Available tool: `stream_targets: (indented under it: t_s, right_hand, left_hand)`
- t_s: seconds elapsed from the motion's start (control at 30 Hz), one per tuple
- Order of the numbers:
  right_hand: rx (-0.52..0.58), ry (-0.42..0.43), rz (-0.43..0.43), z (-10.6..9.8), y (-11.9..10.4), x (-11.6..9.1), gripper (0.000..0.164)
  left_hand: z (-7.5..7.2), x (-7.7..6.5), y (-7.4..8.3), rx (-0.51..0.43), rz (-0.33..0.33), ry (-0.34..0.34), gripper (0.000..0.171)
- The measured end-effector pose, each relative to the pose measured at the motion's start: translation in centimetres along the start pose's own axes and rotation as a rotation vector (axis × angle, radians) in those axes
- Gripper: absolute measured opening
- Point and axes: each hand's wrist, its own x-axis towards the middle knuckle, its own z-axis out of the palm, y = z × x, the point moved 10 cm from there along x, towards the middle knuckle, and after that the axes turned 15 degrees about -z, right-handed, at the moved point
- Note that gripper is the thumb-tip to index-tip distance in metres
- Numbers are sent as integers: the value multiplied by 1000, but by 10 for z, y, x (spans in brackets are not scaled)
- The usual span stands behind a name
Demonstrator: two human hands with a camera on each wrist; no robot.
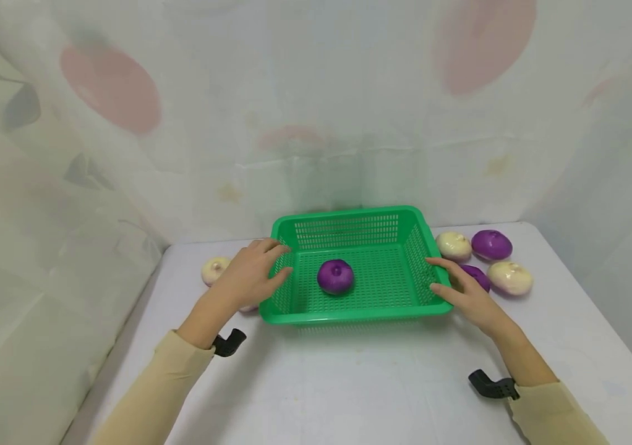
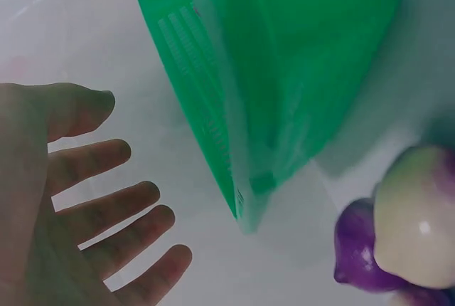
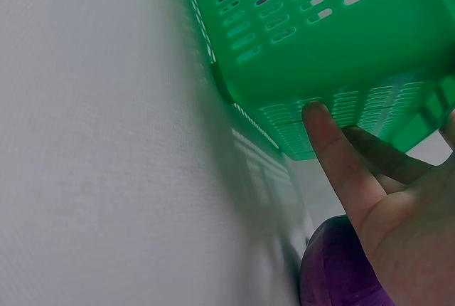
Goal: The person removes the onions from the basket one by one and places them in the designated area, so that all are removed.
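A green plastic basket [image 1: 357, 316] with slotted walls stands on the table. Inside it sits one purple onion [image 1: 335, 276]. At the basket's left end is my left hand [image 1: 251, 272], its fingers spread and overlapping the rim in the head view; the left wrist view shows a gap between the fingertips and the basket, with nothing held. My right hand [image 1: 469, 295] is at the right end. Its fingers extend over the rim there, and in the right wrist view the straight fingers [image 3: 334, 139] lie right at the slotted wall.
Right of the basket lie two purple onions [image 1: 491, 245] and two cream ones [image 1: 509, 278], one purple partly behind my right hand. More cream bulbs [image 1: 215, 270] lie on the left, partly hidden by my left hand. A printed curtain [image 1: 344, 111] hangs behind the white table [image 1: 349, 383].
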Motion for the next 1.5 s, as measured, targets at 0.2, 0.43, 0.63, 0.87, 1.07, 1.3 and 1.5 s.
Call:
stream_targets:
  t_s: [0.2, 0.43, 0.63, 0.87, 1.07, 1.3, 1.5]
  right_hand:
    - [7, 4, 4, -1, 3, -2, 57]
    - [6, 4, 0, -2, 2, -1, 56]
    - [9, 6, -1, -3, 2, -1, 57]
    - [9, 8, 2, -3, 2, -1, 57]
    - [-5, 9, 1, -3, 2, 0, 57]
    - [9, 7, -3, -1, 1, 1, 57]
    - [6, 5, -5, 1, 0, 1, 57]
  left_hand:
    - [9, 6, 20, 26, 35, -36, 45]
    - [21, 13, 39, 81, 61, -96, 46]
    - [32, 22, 49, 149, 69, -161, 49]
    - [33, 36, 55, 176, 74, -192, 47]
    - [37, 47, 58, 195, 74, -208, 48]
    - [47, 62, 56, 206, 44, -264, 50]
    - [55, 75, 58, 182, 43, -252, 51]
